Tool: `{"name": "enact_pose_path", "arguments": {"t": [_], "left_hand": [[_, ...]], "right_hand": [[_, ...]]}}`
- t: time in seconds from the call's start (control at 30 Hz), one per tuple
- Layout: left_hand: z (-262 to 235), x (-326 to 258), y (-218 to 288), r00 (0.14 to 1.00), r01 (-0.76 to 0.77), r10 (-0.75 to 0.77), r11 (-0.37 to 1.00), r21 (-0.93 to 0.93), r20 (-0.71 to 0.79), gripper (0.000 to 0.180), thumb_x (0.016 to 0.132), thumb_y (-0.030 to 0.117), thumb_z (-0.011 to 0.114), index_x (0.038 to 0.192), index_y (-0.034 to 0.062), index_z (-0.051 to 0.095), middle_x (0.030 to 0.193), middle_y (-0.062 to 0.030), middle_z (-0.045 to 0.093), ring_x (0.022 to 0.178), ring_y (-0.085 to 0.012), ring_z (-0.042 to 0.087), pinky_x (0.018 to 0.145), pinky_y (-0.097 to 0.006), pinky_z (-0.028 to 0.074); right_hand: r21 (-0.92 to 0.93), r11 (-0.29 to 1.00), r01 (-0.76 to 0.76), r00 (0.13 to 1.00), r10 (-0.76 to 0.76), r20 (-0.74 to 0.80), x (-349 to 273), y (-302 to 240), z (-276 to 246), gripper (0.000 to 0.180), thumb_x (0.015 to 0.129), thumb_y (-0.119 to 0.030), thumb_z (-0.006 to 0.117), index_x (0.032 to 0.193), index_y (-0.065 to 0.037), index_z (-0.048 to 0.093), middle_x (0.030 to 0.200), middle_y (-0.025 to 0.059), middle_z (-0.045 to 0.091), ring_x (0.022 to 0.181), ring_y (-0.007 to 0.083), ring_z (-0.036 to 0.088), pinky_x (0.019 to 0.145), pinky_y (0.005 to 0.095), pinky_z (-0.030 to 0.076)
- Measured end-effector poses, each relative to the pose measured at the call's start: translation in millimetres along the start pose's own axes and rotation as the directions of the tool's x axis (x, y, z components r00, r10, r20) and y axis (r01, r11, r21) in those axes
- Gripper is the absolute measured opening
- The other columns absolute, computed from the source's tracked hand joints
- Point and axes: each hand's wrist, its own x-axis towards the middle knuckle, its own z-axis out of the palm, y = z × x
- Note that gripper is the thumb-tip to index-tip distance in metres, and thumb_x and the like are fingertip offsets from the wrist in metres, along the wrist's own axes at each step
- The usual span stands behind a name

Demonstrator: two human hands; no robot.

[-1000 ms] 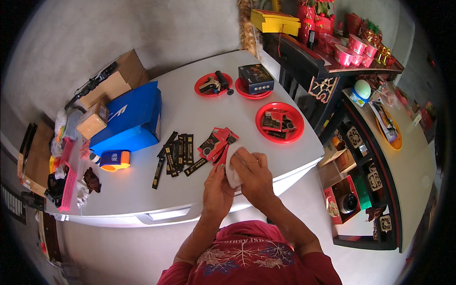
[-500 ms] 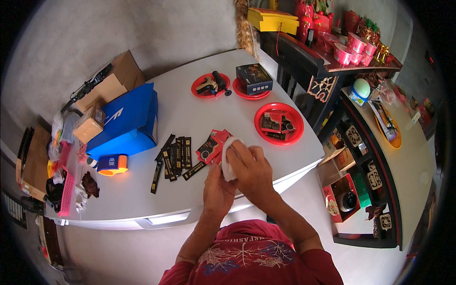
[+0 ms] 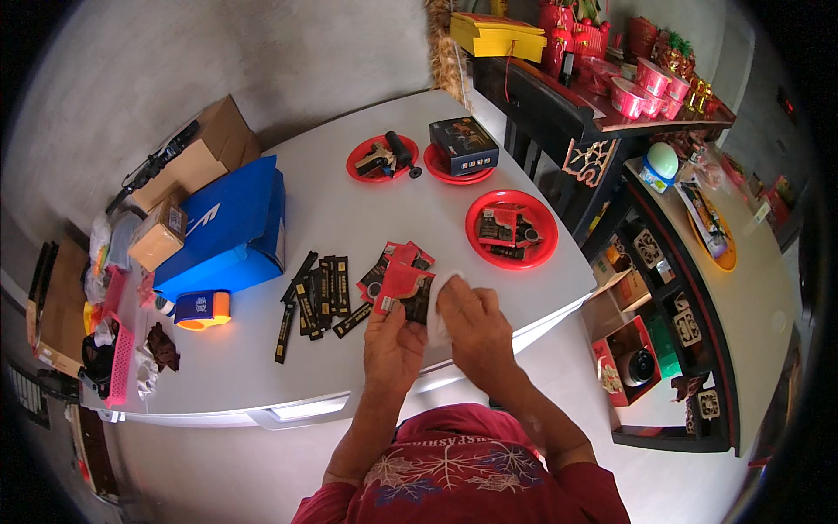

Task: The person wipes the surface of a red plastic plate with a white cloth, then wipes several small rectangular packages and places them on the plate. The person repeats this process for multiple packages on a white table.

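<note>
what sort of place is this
Probably a room in a home, though a small shop can't be ruled out: red decorations stand on a dark carved table, and a shelf unit holds boxes.

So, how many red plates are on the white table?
At least 3: nearest plate holding packets; far left plate holding a tan object; far right plate under the black box. Others may be stacked beneath.

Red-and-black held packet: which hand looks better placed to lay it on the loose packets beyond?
Likely the left hand: it already grips the held packet, close to the loose packets. The right hand is occupied with a white cloth.
</note>
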Motion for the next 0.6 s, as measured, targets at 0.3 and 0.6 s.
{"name": "enact_pose_path", "arguments": {"t": [0.3, 0.6], "left_hand": [[-13, 5, -2, 0.999, 0.025, -0.028, 0.993, 0.117, 0.030, 0.026, 0.097, 0.011, 0.042, 0.122, 0.0051, 0.049, 0.114, -0.0104, 0.060, 0.098, -0.0189, 0.061, 0.086, -0.034, 0.051], [3, -2, 6, 0.978, 0.188, -0.188, 0.982, -0.013, -0.085, 0.045, 0.100, 0.041, 0.028, 0.128, 0.0103, 0.045, 0.121, -0.0072, 0.055, 0.110, -0.0196, 0.054, 0.090, -0.034, 0.047]], "right_hand": [[0.444, 0.888, 0.123, 0.966, -0.210, 0.153, -6, 1, -6, 0.047, 0.062, 0.005, 0.063, 0.108, -0.004, 0.060, 0.122, 0.0108, 0.054, 0.088, 0.0314, 0.054, 0.073, 0.0361, 0.049], [0.136, 0.974, 0.183, 0.982, -0.187, 0.014, 24, -13, 13, 0.042, 0.067, -0.008, 0.063, 0.108, -0.006, 0.058, 0.117, 0.0038, 0.052, 0.094, 0.0286, 0.051, 0.071, 0.0338, 0.049]]}}
